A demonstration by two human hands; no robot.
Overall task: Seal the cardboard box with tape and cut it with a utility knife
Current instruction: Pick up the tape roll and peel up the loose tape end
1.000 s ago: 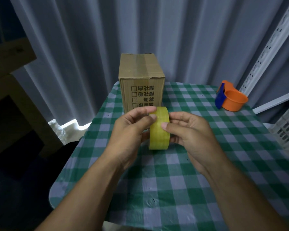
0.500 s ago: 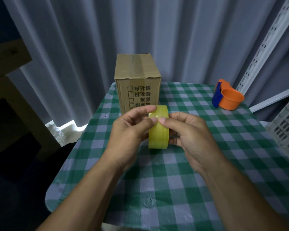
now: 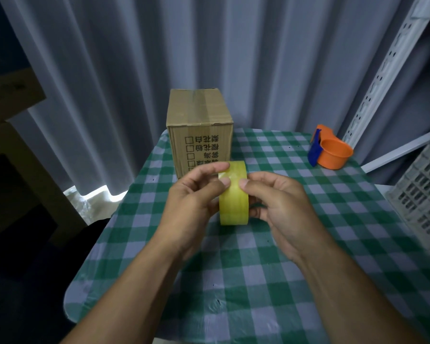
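Note:
A yellow roll of tape (image 3: 234, 202) stands on edge above the green checked table (image 3: 233, 281), held between both hands. My left hand (image 3: 195, 202) grips its left side, thumb and forefinger pinching at the top of the roll where the tape end lifts slightly. My right hand (image 3: 278, 202) holds the right side, thumb on the roll's face. Behind them a brown cardboard box (image 3: 200, 127) with printed characters stands upright at the table's far edge, its top flaps closed. I see no utility knife.
An orange tape dispenser (image 3: 332, 151) with a blue blade guard sits at the far right of the table. A grey plastic crate (image 3: 425, 194) and a perforated metal rail (image 3: 382, 70) stand to the right. Curtains hang behind; a wooden shelf is at left.
My left thumb and forefinger have shifted along the top of the roll, picking at the tape end. The view has drifted slightly; the box and dispenser stay put.

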